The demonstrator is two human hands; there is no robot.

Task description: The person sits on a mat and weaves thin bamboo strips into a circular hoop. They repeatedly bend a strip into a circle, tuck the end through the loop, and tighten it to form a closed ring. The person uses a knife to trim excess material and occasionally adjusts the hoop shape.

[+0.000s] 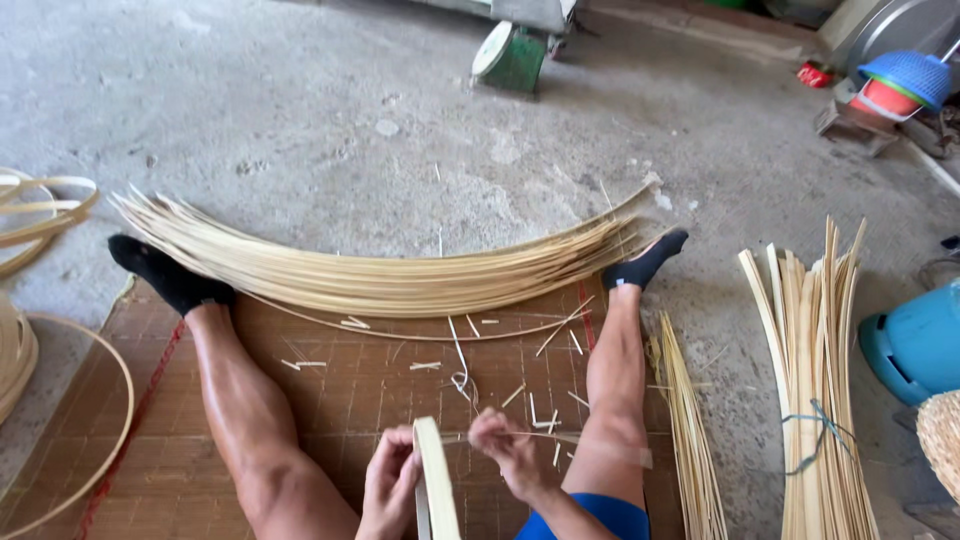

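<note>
The left hand point(388, 487) curls its fingers point(400, 462) around the edge of a bent bamboo band point(437, 480) that stands upright between the two hands, its pale face turned to the right. The right hand point(510, 450) sits just right of the band, fingers pressed together and pinching a thin strip point(600, 445) that runs off rightward across the right knee. A thin wire-like strand point(460, 365) rises from just above the right fingers and loops on the mat point(330, 390) beyond them. Both legs are spread on this woven mat, feet in black socks. Farther out from the fingers, across the feet, lies a long curved pile of strips point(390, 275). Short offcuts point(425, 366) are scattered on the mat between pile and hands. To the right of the right fingers, past the leg, lies a thin bundle point(690, 430), and beyond it a tied sheaf of wider slats point(815, 380). Left of the left fingers, at the mat's edge, rest finished hoops point(40, 210) on the concrete floor point(300, 110).
</note>
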